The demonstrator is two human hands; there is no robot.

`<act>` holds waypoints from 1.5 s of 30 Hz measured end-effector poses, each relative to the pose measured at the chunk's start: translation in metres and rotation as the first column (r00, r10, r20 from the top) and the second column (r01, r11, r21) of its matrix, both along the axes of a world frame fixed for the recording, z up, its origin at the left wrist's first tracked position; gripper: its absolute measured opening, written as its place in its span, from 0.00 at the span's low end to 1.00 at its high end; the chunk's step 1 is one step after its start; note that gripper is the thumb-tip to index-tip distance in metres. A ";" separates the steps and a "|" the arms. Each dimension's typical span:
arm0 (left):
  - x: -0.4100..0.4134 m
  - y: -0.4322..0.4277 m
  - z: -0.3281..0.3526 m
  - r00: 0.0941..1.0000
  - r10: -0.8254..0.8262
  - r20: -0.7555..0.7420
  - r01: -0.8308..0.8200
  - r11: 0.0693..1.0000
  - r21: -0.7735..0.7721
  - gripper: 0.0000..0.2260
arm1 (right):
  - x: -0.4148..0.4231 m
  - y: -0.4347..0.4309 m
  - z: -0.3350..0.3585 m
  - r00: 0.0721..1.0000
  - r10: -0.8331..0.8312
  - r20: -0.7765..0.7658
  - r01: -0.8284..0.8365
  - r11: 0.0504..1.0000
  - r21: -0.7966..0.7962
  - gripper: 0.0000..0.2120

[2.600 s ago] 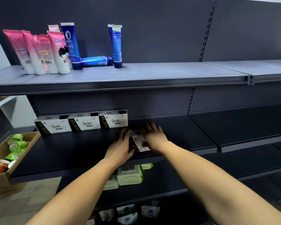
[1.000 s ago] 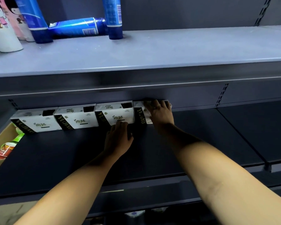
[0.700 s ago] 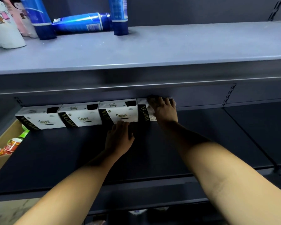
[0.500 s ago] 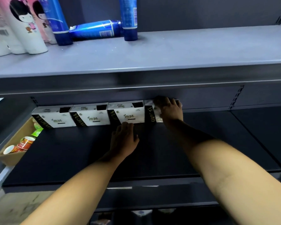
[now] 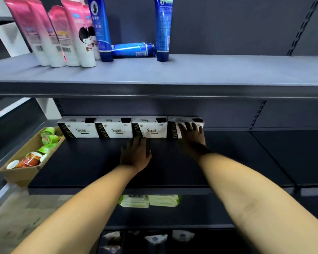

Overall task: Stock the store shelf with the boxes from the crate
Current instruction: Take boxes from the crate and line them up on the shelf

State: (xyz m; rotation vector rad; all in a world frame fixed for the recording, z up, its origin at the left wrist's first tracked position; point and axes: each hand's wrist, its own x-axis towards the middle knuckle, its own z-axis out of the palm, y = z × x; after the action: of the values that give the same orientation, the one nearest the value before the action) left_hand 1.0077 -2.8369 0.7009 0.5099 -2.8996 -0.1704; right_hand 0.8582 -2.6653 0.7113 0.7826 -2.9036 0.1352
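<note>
Several white-and-black boxes stand in a row at the back of the dark middle shelf (image 5: 84,167). Three of them, the left box (image 5: 79,128), the second box (image 5: 116,128) and the third box (image 5: 151,128), stand free. My right hand (image 5: 191,134) lies with straight fingers against the front of the rightmost box (image 5: 173,128). My left hand (image 5: 135,153) rests flat on the shelf just in front of the third box, its fingertips at the box's lower edge. The crate is not in view.
Pink tubes (image 5: 62,33) and blue tubes (image 5: 162,28) stand on the grey upper shelf (image 5: 209,70). A cardboard tray of cups (image 5: 31,153) sits at the left. Green wipe packs (image 5: 149,201) lie on the lower shelf. The adjoining middle shelf bay (image 5: 292,153) is at the right.
Both hands carried the fourth box from the shelf's front to the back, beside the third box. My left hand has let go and rests on the shelf; my right hand still presses the box.
</note>
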 end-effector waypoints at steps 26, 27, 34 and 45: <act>0.148 0.175 -0.045 0.811 -0.583 0.040 0.584 0.812 -0.002 0.23 | 0.311 0.181 -0.050 0.946 -0.316 0.071 0.322 0.942 -0.091 0.31; 0.155 0.190 -0.046 0.802 -0.595 0.048 0.596 0.803 0.004 0.23 | 0.321 0.199 -0.051 0.940 -0.333 0.069 0.339 0.936 -0.094 0.31; 0.225 0.325 -0.068 0.766 -0.636 0.098 0.636 0.771 0.032 0.22 | 0.408 0.336 -0.076 0.893 -0.439 0.100 0.448 0.889 -0.099 0.31; 0.351 0.485 -0.122 0.676 -0.665 0.318 0.672 0.733 0.104 0.23 | 0.552 0.518 -0.135 0.772 -0.566 0.290 0.600 0.799 -0.040 0.30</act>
State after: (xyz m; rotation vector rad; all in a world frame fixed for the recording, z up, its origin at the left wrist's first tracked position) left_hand 1.3586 -2.3515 0.5789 -0.6403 -3.2697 -0.1619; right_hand 1.4105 -2.1468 0.5764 -0.2103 -3.1834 0.3822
